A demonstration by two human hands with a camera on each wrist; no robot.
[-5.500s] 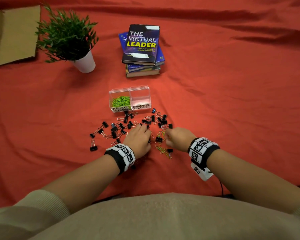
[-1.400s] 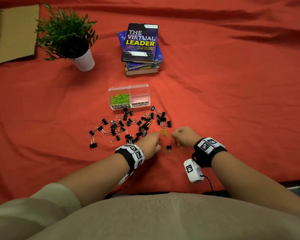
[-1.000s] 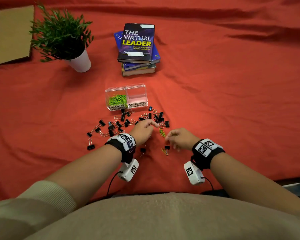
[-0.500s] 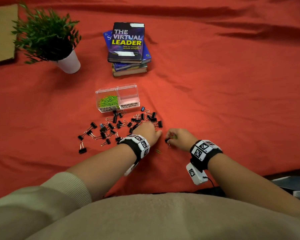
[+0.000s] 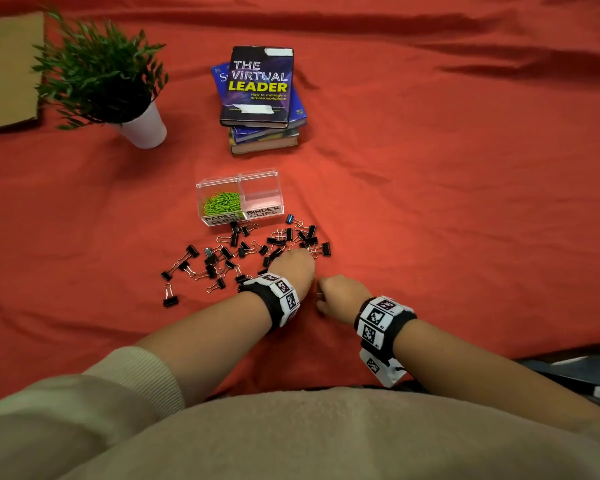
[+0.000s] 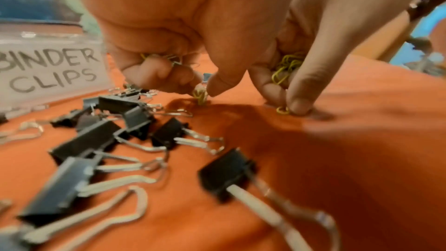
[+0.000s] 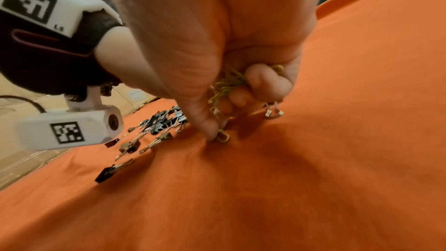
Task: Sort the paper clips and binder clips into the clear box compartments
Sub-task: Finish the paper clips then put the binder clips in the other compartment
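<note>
The clear box (image 5: 201,202) has a left compartment with green paper clips (image 5: 222,202) and a bare right one labelled BINDER CLIPS (image 5: 262,213). Black binder clips (image 5: 239,251) lie scattered on the red cloth in front of it. My left hand (image 6: 205,91) pinches a yellow-green paper clip (image 6: 200,96) at the cloth and keeps more clips in its curled fingers. It sits at the pile's near right edge (image 5: 293,266). My right hand (image 7: 217,133), just right of it (image 5: 340,294), holds a bunch of paper clips (image 7: 226,83). Its thumb presses one more paper clip (image 7: 223,137) on the cloth.
A stack of books (image 5: 260,98) lies behind the box and a potted plant (image 5: 118,91) stands at the back left. Cardboard (image 5: 7,71) lies at the far left. Red cloth (image 5: 465,220) covers the whole surface, open to the right.
The loose paper clips between my hands are gone from the cloth. My right hand has moved nearer and left, beside the left wrist. The left hand stays at the pile's edge.
</note>
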